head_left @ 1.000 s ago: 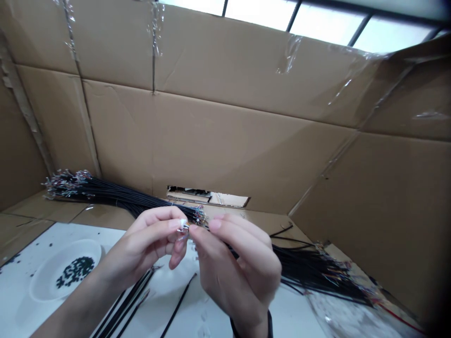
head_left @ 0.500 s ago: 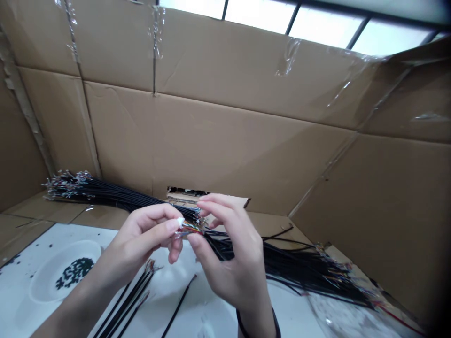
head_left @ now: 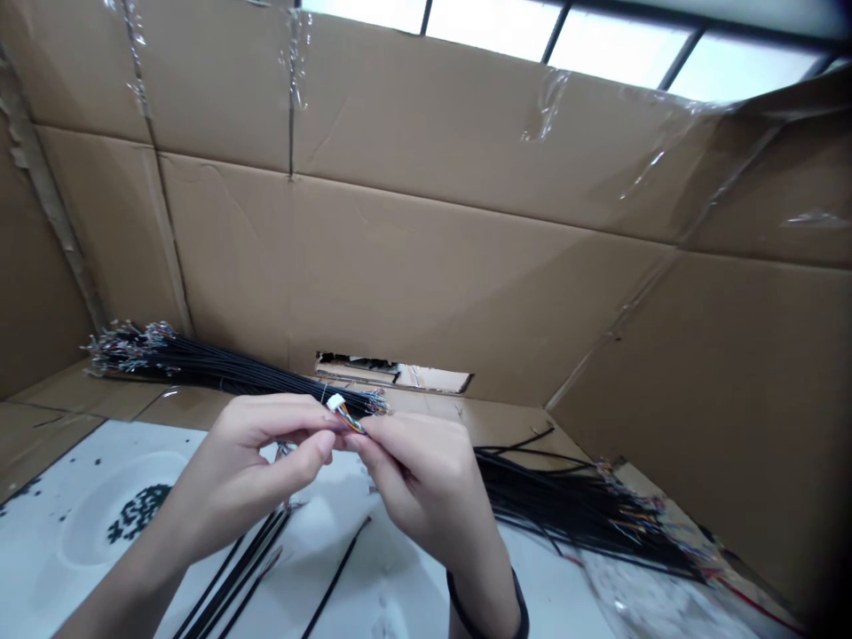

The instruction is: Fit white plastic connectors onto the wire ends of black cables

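A small white connector stands out above my fingertips, with several coloured wires running from it down to my right hand. My right thumb and forefinger pinch those wires where they meet. Close against them, the thumb and forefinger of my left hand press together on a thin loose wire, mostly hidden by the fingers. Both hands hover over the white tabletop, fingertips almost touching. The rest of the cable behind my right hand cannot be seen.
A long bundle of black cables lies at the back left, another bundle at the right. Several short cables and a single one lie in front. At left, a white dish holds small dark pieces. Cardboard walls surround the table.
My right hand has closed in from spread fingers to a pinch on the wires. My left fingers have shifted off the white connector, now exposed and tilted upward.
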Tool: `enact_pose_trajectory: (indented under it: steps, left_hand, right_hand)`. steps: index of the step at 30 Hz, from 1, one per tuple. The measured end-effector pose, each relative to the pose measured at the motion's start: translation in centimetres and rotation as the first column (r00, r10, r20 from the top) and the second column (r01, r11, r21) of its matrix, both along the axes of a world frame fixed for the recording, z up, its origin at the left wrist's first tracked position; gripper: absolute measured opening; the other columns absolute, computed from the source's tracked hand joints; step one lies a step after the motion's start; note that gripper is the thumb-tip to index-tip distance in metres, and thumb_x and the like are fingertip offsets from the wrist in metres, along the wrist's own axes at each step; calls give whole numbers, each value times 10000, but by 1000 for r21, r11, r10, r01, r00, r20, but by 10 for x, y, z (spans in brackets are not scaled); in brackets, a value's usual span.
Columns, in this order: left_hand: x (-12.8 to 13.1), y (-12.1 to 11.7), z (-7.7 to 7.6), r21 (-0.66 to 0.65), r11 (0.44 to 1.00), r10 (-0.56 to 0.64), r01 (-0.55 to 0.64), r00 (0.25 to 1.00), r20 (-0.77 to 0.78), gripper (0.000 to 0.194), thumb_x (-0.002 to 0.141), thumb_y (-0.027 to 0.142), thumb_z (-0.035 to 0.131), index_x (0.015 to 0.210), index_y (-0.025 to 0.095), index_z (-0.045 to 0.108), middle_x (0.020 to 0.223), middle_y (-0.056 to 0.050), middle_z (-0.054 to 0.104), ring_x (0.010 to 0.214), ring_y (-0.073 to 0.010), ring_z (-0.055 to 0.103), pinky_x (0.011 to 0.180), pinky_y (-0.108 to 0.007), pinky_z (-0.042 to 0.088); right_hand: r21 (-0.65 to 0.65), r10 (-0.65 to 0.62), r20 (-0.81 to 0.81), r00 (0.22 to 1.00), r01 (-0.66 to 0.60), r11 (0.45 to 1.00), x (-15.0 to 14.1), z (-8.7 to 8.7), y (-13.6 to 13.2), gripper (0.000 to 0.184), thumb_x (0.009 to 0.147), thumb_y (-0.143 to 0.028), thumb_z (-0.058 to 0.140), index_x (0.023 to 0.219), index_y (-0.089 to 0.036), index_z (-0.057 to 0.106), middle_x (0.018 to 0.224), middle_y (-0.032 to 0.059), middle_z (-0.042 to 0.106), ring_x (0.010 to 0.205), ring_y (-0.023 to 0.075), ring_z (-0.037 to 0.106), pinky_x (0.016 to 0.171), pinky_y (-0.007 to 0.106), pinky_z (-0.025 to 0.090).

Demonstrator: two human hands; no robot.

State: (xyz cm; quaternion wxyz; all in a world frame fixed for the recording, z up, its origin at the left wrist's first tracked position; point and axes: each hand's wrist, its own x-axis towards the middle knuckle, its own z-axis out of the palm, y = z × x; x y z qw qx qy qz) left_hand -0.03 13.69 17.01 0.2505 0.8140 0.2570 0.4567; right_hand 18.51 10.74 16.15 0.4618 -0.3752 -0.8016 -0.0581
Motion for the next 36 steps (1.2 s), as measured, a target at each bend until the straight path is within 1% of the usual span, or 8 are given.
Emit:
enact_pose_trajectory:
  steps: [3, 6, 8, 13, 17, 21, 32, 36]
  left_hand:
    - [0, -2, -3, 13, 995, 95, -95, 995, -21, 179, 879, 156, 568, 841, 262, 708, 788, 76, 707, 706, -70, 644, 627, -116, 489]
    - [-1, -2, -6, 39, 971, 234, -234, 972, 1, 117, 878, 206, 599, 893, 259, 702, 871, 59, 725, 747, -83, 661, 613, -117, 500]
    - [-3, -3, -7, 85, 959, 271, -272, 962, 18, 118, 875, 207, 613, 938, 267, 694, 914, 55, 728, 780, -86, 666, 636, -117, 509]
    - [-4, -5, -8, 227, 937, 266, -266, 963, 28, 136, 858, 140, 623, 926, 249, 667, 896, 47, 719, 759, -75, 647, 671, -131, 502]
    - [-4, -4, -7, 349, 897, 270, -273, 961, 57, 115, 850, 113, 628, 908, 209, 653, 885, 14, 722, 749, -86, 650, 689, -161, 509]
    - [-3, -3, -8, 439, 853, 282, -281, 957, 67, 130, 844, 93, 628, 922, 197, 638, 874, 1, 720, 775, -102, 668, 663, -167, 517]
    - [-1, -2, -10, 539, 784, 308, -309, 947, 95, 186, 813, 67, 644, 938, 203, 619, 855, 21, 710, 778, -102, 672, 667, -157, 523]
    - [0, -4, -9, 511, 795, 332, -327, 940, 84, 143, 819, 76, 622, 894, 198, 619, 828, 6, 717, 729, -126, 674, 635, -199, 536]
  right_hand:
    - [30, -6, 10, 1000, 6, 1000, -1, -2, 0, 273, 934, -198, 536, 691, -140, 645, 531, -12, 537, 478, 86, 433, 503, 222, 314]
    - [43, -16, 16, 1000, 16, 999, -2, -2, 0, 279, 929, -192, 539, 672, -139, 632, 515, -21, 502, 471, 84, 402, 492, 227, 292]
    - [43, -12, 28, 1000, 11, 999, -3, -3, 1, 265, 926, -188, 542, 682, -140, 636, 520, -20, 509, 474, 84, 403, 493, 227, 290]
    - [33, -17, 55, 998, 15, 999, -4, -4, 2, 256, 925, -184, 542, 689, -145, 634, 533, -17, 512, 483, 87, 401, 503, 224, 296]
    - [50, -29, 72, 997, 25, 998, -4, -4, 1, 270, 924, -183, 540, 668, -150, 621, 521, -26, 471, 482, 88, 371, 501, 224, 286]
    - [72, -26, 78, 997, 21, 997, -4, -5, 2, 240, 920, -187, 551, 703, -149, 647, 523, -26, 476, 484, 91, 370, 502, 226, 285]
    - [100, -41, 108, 993, 31, 995, -7, -4, 3, 247, 918, -179, 553, 686, -151, 634, 518, -34, 473, 487, 93, 366, 501, 234, 287]
    - [85, -54, 124, 991, 43, 995, -7, -4, 2, 274, 923, -184, 541, 656, -164, 600, 515, -37, 477, 481, 91, 372, 497, 237, 284]
